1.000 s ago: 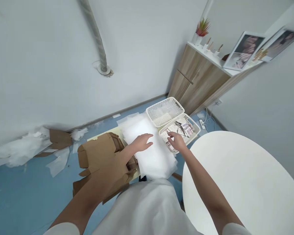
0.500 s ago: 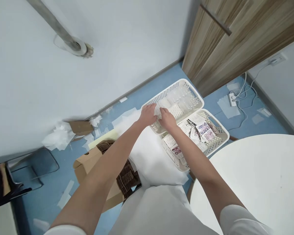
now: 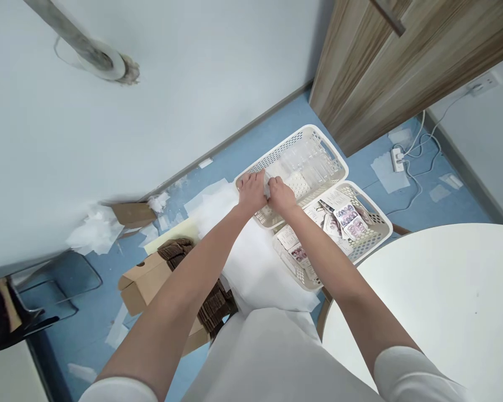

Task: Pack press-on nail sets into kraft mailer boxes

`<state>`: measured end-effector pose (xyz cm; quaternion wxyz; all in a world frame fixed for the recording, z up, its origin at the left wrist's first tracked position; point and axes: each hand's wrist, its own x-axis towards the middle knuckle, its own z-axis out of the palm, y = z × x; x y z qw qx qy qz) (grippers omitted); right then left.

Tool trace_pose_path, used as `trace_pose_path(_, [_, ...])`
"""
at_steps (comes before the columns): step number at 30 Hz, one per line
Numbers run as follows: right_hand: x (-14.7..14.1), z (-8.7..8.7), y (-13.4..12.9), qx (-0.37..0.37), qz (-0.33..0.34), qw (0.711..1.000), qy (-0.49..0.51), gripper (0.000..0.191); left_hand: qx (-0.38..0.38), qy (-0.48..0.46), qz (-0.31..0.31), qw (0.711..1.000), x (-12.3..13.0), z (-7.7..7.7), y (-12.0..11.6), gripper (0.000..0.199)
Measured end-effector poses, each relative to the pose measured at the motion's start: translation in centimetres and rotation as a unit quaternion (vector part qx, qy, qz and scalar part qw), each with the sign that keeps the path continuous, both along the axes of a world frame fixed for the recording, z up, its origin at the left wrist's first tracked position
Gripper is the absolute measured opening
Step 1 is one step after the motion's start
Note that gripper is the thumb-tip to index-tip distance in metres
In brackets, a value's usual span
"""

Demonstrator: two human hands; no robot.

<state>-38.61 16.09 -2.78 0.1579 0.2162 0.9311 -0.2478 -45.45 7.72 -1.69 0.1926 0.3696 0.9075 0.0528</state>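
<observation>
My left hand and my right hand are close together over the near end of a white perforated plastic basket. Their fingers are curled and pinch a small clear plastic piece, whose shape is mostly hidden. Farther along the same basket lie several clear plastic cases. Beneath my right forearm stands a second white basket. It holds printed cards and purple-pink sets that look like press-on nails.
An open cardboard box with dark brown corrugated pieces lies left of my legs. A round white table is at the right. A wooden cabinet, a power strip with cables and scattered white sheets are beyond.
My hands have drawn slightly closer together, and the right fingers have curled in more. The view has shifted a little. Both baskets stay in place.
</observation>
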Motion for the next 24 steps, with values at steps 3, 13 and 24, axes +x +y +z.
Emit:
trace_pose_path(3, [0.9,1.0,0.1,-0.016,0.005,1.000,0.006,0.035,0.032,-0.001,0.007,0.999,0.1,0.4,-1.0,0.065])
trace_pose_path(13, [7.2,5.8,-1.1,-0.192,-0.117,0.948,0.224,0.035,0.262,-0.088,0.069,0.959,3.3,5.0,-5.3,0.059])
trace_pose_path(24, [18.9,12.4,-10.1,-0.358,-0.260,0.835,0.326,0.041,0.375,-0.486,0.170,0.771,14.3,9.7,-16.3,0.046])
